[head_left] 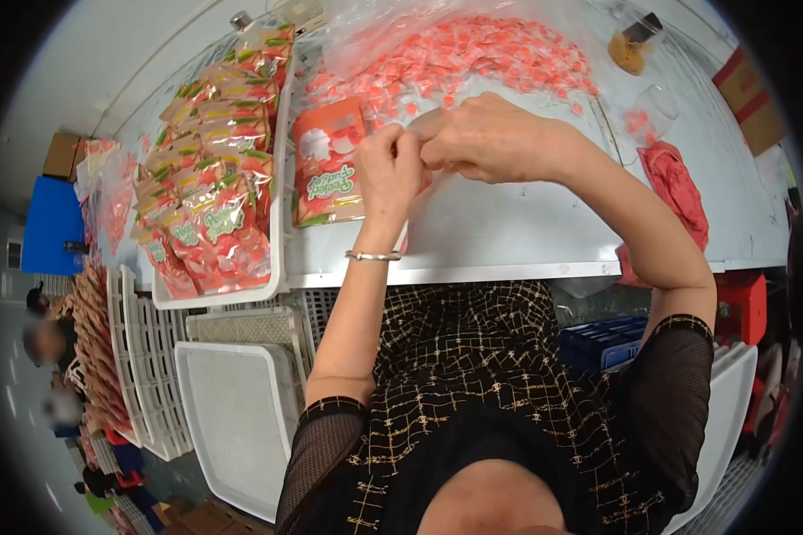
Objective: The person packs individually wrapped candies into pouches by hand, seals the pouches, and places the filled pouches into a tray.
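My left hand (388, 176), with a bracelet at its wrist, is closed in a pinch in front of me. Right beside it, my right hand (489, 141) is closed too, its fingers meeting the left ones. Between them they grip a thin plastic bag (426, 123), seen nearly edge-on and mostly hidden by the fingers. Just left of my left hand, a red "Peeled Fudge" pouch (330, 183) lies flat on the table (509, 232). Beyond the hands spreads a heap of small wrapped pink-red candies (473, 58).
A white tray (279, 205) with rows of filled pouches (214, 201) stands on the left. At right lie a red cloth (674, 187) and a clear cup (656, 111) with candies. Stacked white trays (232, 401) stand below the table's front edge.
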Action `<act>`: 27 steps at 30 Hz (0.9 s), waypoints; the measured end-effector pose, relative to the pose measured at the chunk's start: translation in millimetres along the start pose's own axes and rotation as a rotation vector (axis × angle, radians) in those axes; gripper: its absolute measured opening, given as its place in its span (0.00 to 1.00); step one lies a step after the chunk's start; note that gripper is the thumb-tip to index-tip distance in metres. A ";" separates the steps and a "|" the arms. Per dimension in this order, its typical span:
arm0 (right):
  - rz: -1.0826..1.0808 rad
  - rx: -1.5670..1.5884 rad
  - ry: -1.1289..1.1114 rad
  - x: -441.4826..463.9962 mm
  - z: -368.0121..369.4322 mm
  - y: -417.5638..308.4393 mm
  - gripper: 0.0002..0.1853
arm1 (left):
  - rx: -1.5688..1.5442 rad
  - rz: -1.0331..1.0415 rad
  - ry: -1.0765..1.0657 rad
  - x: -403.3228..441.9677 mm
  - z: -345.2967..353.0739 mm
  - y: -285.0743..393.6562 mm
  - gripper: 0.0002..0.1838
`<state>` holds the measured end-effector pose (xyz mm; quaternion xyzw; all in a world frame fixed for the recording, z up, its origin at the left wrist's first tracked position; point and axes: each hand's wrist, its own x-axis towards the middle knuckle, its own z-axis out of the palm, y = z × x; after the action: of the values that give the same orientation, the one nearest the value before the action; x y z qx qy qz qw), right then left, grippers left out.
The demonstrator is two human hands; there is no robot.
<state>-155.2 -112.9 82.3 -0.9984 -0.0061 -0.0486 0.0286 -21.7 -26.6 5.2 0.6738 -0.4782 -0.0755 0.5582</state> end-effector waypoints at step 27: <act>0.122 0.390 -0.035 9.5 59.4 -6.5 0.05 | -0.201 -0.099 -0.009 -22.5 -11.0 -2.9 0.13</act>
<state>-140.1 -102.9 24.6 -0.9732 0.0443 -0.0272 0.2242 -25.0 -2.9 -2.9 0.6370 -0.4367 -0.1536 0.6164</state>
